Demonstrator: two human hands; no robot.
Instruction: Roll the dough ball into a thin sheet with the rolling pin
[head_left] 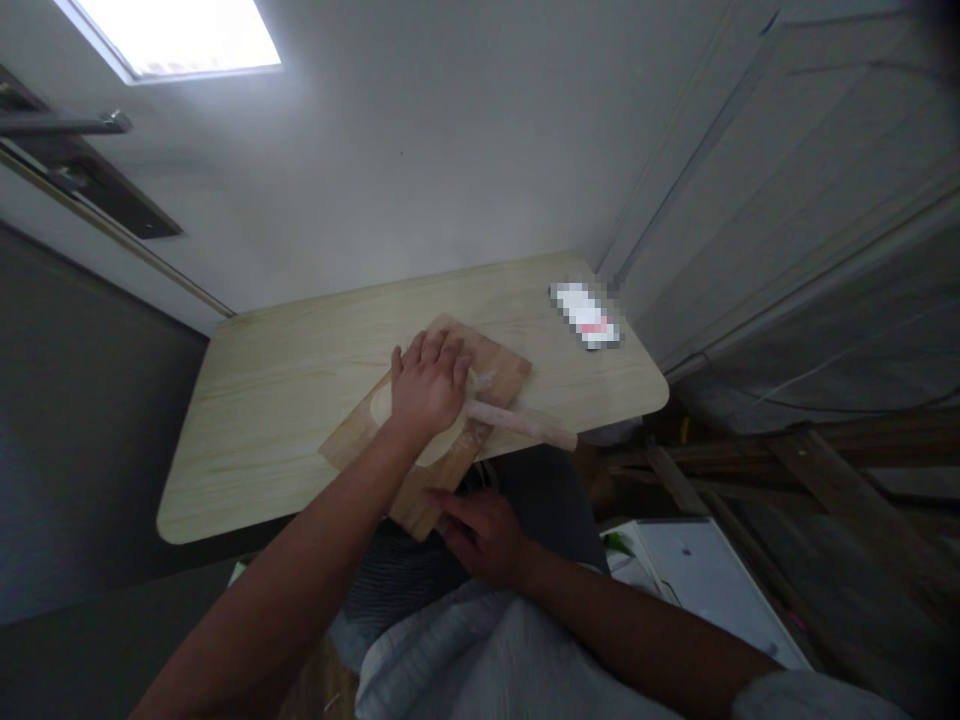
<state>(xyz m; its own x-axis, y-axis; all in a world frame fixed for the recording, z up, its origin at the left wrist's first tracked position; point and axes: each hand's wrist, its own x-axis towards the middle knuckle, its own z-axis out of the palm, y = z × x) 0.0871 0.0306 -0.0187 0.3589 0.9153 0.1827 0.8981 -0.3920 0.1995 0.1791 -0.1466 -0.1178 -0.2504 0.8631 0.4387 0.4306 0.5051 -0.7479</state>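
Note:
My left hand [427,390] lies palm down, fingers apart, on a flat pale sheet of dough [442,446]. Under the dough is a wooden cutting board [506,362], set at an angle with its near corner over the table edge. White flour is smeared on the board. A wooden rolling pin [525,424] rests beside the left hand, its right end past the board. At the board's near edge, my right hand [487,535] has its index finger on top and its thumb by the rim, seemingly gripping it; its other fingers are hidden.
The board sits on a light wood-grain table [255,400] against a white door with a metal handle [67,124]. A blurred-out phone-like object [585,315] lies at the table's right. Below right is a white box-like surface [712,580] near wooden beams [847,490].

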